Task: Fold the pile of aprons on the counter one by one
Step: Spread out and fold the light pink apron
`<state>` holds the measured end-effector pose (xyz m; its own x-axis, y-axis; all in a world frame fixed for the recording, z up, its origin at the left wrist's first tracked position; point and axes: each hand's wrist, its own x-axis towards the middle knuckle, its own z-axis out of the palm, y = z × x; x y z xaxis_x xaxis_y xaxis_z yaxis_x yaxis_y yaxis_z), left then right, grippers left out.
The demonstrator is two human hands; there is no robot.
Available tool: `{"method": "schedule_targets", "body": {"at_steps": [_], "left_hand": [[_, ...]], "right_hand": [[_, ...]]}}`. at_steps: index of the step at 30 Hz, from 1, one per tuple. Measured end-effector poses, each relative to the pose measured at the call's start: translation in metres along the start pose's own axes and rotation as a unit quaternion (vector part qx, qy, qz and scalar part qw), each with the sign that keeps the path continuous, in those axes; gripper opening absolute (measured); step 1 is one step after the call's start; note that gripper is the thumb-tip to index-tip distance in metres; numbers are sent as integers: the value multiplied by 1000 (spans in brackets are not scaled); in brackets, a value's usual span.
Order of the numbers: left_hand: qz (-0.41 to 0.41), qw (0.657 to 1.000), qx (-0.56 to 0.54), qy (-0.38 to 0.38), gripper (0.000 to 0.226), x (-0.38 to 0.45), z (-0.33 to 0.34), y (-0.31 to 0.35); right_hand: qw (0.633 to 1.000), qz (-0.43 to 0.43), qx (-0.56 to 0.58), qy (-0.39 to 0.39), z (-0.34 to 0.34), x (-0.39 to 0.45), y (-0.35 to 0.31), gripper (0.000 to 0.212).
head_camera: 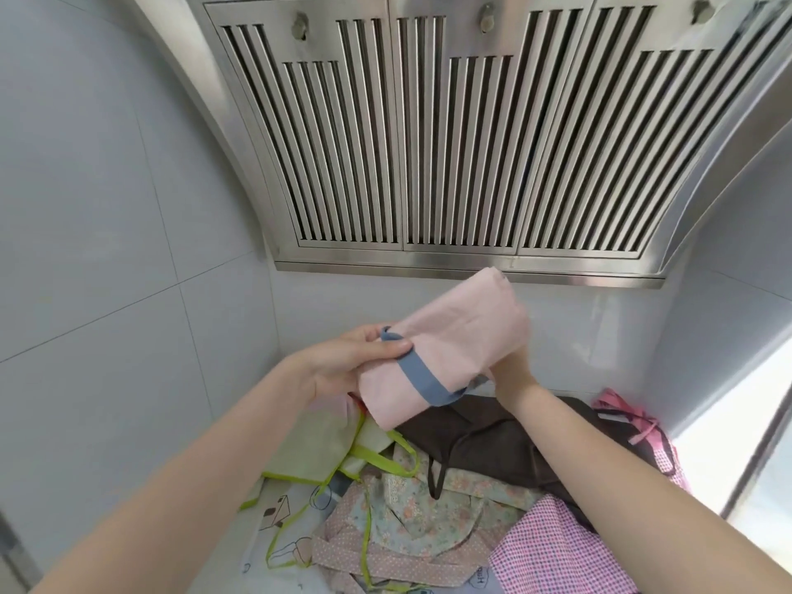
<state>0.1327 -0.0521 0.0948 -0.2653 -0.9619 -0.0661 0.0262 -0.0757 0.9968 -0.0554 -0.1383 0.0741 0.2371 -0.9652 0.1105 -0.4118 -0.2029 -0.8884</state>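
Pink apron bundled in both your hands above the pile

Your left hand (343, 362) pinches the blue strap (418, 375); your right hand (510, 375) grips the pink apron (454, 340) from beneath, fingers hidden. Soft, light cloth: hold folded edges so it won't unroll over the pile of aprons (450, 508)
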Motion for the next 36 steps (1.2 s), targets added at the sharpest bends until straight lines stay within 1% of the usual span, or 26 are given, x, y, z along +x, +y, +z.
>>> {"method": "schedule_targets", "body": {"at_steps": [1,2,3,4,5,6,7,9,11,12,13,14,15,17,18,19,21,22,24,25,26,29,31,33,34,36], "left_hand": [[4,1000,-16,4,66,0,0,-1],[11,999,-35,15,52,-1,1,-3],[27,997,-60,33,33,-1,1,-3],[48,993,-92,61,16,-2,0,-3],[63,985,-130,98,10,-1,-1,-1],[70,976,-161,131,14,0,-5,-1],[67,968,-182,157,16,2,-10,0],[35,970,-161,180,14,1,-14,2],[-3,981,-91,169,15,1,-20,-1],[-13,986,-60,155,17,-1,-22,-3],[-20,990,-39,137,20,-3,-23,-5],[-25,992,-25,118,29,-5,-26,-6],[-31,995,-13,98,45,-7,-27,-6],[-46,997,20,55,77,-7,-29,-7],[-54,997,41,34,84,-6,-32,-7],[-62,996,61,13,85,-6,-31,-5],[-84,990,111,-29,75,-6,-31,-2],[-100,985,137,-44,63,-5,-30,-1],[-133,968,200,-66,30,-2,-25,1],[-145,958,237,-67,19,2,-23,1],[-148,949,272,-63,13,6,-20,2],[-143,921,361,-39,7,17,-8,11],[-126,881,454,-24,20,24,1,16],[-104,839,534,-13,37,34,10,15],[-92,829,552,-7,39,40,14,13],[-65,823,564,9,33,51,19,10]], "right_hand": [[997,-1,64,51,-2,1,-4,40],[975,48,215,33,-4,5,-9,41],[944,73,322,24,-5,9,-9,39],[908,68,414,13,-5,9,-12,36],[871,63,488,-13,-7,13,-16,32],[849,50,525,-38,-9,8,-21,33],[845,31,530,-68,-12,8,-23,36],[858,3,497,-134,-16,5,-29,47],[876,-15,451,-173,-19,5,-33,50],[893,-22,411,-184,-21,3,-38,43],[910,-31,367,-193,-24,5,-39,30],[923,-36,325,-204,-25,4,-41,16],[931,-42,293,-215,-27,3,-42,8],[940,-54,243,-234,-29,4,-42,6],[943,-58,223,-241,-30,3,-43,6],[948,-61,197,-242,-30,4,-44,6],[960,-66,136,-235,-29,6,-42,11],[965,-68,97,-233,-29,6,-43,16],[969,-79,7,-234,-26,5,-44,27],[967,-87,-32,-237,-24,4,-44,28],[963,-93,-61,-246,-22,3,-45,29],[955,-97,-134,-246,-17,1,-49,39],[941,-117,-218,-230,-13,2,-52,48],[923,-142,-294,-204,-5,5,-53,44],[920,-148,-311,-187,-1,6,-53,41],[926,-149,-314,-150,4,8,-50,41]]}}
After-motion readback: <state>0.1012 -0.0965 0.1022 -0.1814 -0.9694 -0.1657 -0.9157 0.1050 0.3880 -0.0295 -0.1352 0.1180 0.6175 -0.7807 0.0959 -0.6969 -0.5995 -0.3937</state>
